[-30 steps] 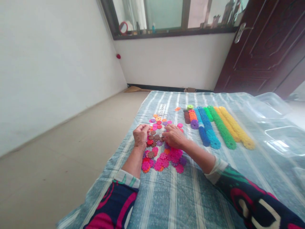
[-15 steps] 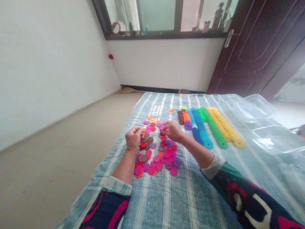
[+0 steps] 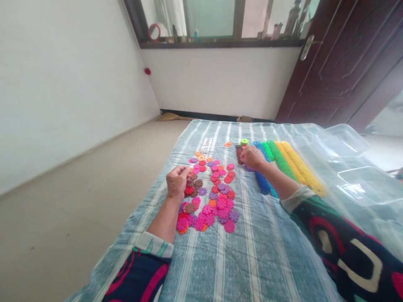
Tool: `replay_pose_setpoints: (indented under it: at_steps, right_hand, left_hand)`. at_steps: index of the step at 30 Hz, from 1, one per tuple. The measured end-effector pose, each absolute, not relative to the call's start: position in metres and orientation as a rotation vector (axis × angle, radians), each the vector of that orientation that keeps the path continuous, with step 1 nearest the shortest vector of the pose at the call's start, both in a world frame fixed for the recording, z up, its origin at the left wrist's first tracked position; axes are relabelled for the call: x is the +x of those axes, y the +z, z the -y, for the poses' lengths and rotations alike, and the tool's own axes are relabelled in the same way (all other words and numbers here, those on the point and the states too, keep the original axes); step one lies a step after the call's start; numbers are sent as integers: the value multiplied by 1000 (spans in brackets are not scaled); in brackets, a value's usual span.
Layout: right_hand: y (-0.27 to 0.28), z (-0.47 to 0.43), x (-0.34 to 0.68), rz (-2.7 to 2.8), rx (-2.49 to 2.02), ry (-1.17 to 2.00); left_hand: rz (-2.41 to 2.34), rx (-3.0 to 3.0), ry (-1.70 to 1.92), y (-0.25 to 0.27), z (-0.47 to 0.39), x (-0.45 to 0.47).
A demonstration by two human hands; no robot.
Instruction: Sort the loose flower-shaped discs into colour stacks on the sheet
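My left hand is closed in a pinch at the left side of a loose spread of notched plastic discs in pink, red, purple, orange and brown. What its fingertips hold, if anything, is too small to make out. Over the sorted rows my right hand has its fingers pinched together beside the short brown row of discs. It covers most of the orange and purple row, and its fingertips are partly hidden. Brown discs lie right beside my left fingers.
Blue, green and yellow disc rows lie to the right. A lime green stack and a few orange discs lie farther back. Clear plastic boxes stand at the right on the striped cloth.
My right hand has moved right and away from me, from the loose discs to the sorted rows. My left hand has stayed almost in place. The view has shifted slightly.
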State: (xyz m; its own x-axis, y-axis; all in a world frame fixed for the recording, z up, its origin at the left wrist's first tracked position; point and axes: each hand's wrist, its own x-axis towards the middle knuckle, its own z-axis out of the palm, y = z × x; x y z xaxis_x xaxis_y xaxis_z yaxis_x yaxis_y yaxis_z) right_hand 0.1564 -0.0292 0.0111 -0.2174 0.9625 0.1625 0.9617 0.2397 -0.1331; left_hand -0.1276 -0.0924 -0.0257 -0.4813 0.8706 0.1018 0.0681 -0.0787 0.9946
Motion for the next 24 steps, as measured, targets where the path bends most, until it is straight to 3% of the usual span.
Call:
replay_pose_setpoints:
  at_steps: [15, 24]
  right_hand:
    - [8, 38, 149, 2300, -1738, -69]
    - [1, 82, 71, 2493, -1258, 61]
  left_hand:
    - [-1571, 1067, 1627, -25, 94, -126]
    - [-1533, 1037, 1620, -23, 99, -123]
